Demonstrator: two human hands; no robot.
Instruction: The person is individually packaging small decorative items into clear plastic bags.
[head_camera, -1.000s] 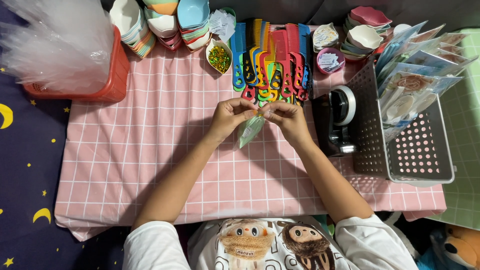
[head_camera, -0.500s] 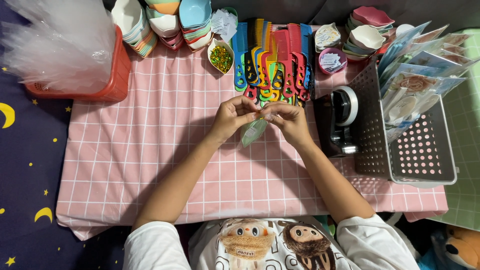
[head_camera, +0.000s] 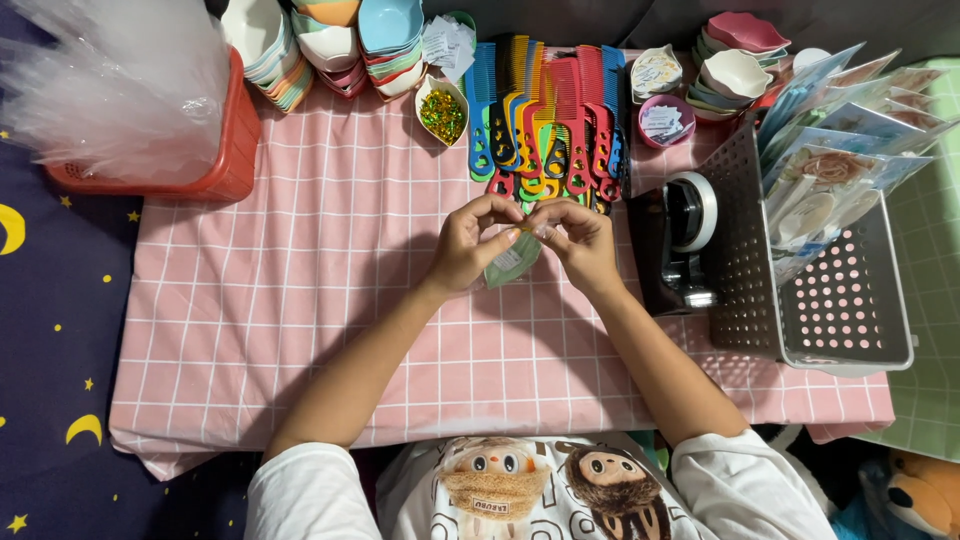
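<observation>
Both hands are meeting above the middle of the pink checked table (head_camera: 300, 300); the left hand (head_camera: 465, 245) and the right hand (head_camera: 580, 245) are each pinching the top of a small clear packet (head_camera: 512, 262), which is hanging between them; coloured combs (head_camera: 545, 110) are lying just beyond; a black tape dispenser (head_camera: 680, 240) is sitting beside the right hand.

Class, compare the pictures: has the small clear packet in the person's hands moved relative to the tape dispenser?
No. The small clear packet sits just left of the black tape dispenser, as before, pinched between the left hand and right hand.
</observation>
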